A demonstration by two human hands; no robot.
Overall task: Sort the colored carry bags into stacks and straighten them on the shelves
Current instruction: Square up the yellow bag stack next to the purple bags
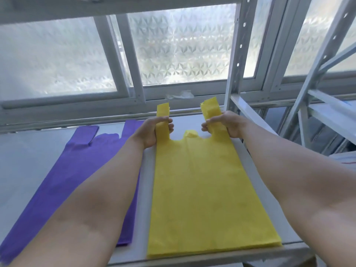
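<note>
A stack of yellow carry bags lies flat on the white shelf, handles pointing toward the window. My left hand grips the stack's left handle, which sticks up above my fingers. My right hand grips the right handle the same way. To the left lies a stack of purple carry bags, also flat with handles toward the window; my left forearm crosses over its right side.
A frosted window runs behind the shelf. A perforated metal upright stands at the shelf's right rear corner. More white racking stands to the right. A crumpled clear scrap sits on the sill.
</note>
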